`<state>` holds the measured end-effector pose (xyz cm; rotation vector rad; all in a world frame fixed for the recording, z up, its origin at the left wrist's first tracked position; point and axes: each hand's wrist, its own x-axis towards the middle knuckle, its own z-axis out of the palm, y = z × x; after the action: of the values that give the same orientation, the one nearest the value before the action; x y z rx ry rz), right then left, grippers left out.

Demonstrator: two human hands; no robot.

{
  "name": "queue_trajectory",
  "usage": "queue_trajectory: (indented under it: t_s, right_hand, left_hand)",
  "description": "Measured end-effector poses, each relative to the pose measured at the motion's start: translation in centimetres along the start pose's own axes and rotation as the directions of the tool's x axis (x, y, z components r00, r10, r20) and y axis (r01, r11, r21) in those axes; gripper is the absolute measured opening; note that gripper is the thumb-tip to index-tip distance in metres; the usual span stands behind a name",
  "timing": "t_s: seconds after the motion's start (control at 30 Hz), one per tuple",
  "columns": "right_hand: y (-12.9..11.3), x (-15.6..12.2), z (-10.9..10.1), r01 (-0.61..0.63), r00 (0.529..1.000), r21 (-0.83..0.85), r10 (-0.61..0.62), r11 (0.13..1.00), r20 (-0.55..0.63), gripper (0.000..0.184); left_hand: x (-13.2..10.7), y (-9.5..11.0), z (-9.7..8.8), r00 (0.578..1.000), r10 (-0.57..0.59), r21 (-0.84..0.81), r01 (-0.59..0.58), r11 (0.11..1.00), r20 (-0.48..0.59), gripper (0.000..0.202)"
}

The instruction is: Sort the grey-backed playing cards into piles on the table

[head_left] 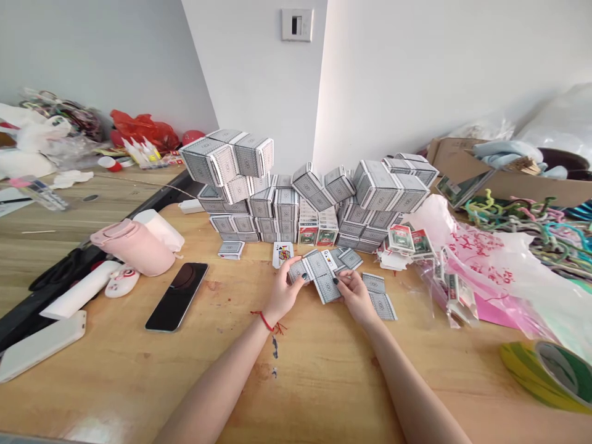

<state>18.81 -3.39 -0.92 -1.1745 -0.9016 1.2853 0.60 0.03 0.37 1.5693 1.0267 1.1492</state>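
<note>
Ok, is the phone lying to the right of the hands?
No, the phone lies left of the left hand, beside the pink bottle.

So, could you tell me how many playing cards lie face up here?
2: one face-up card on the table before the stacked boxes, another among the face-down cards between left hand and right hand; more may be hidden.

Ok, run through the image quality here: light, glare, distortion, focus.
Head view: soft, even daylight, faint shadows on the table; the wide lens tilts the wall corner and bows the table edges; the white bag at right is nearly blown out; the phone screen shows a dull reflection, no hard glare; the cards in the left hand and right hand look sharp.
</note>
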Motion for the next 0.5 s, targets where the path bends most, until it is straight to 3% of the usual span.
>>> queue_trajectory:
  t_s: [0.1,0.2,0.3,0.4,0.5]
  right_hand:
    - [-0.1,0.2,0.0,0.023,0.998,-0.024,-0.025,0.999,-0.066,0.045]
    - [-0.2,0.3,-0.3,0.053,0.989,-0.089,-0.065,0.995,-0.134,0.039]
    - [-0.1,0.4,-0.6,0.082,0.972,-0.179,-0.118,0.980,-0.201,0.032]
    - [-0.1,0.3,-0.6,0.107,0.959,-0.267,-0.170,0.958,-0.226,0.029]
    - [-0.3,0.1,0.1,0.164,0.954,-0.326,-0.234,0.931,-0.186,0.026]
  left_hand:
    - [-0.3,0.7,-0.1,0.998,-0.050,-0.078,0.052,0.996,0.036,0.048]
    - [-0.6,1.2,-0.5,0.996,-0.049,-0.167,0.061,0.984,0.073,0.056]
    - [-0.7,1.5,-0.8,0.980,-0.075,-0.274,0.125,0.954,0.185,0.054]
    - [-0.5,1.2,-0.5,0.956,-0.144,-0.260,0.212,0.942,0.256,0.051]
    - [-0.2,0.5,0.1,0.957,-0.153,-0.211,0.207,0.955,0.246,0.047]
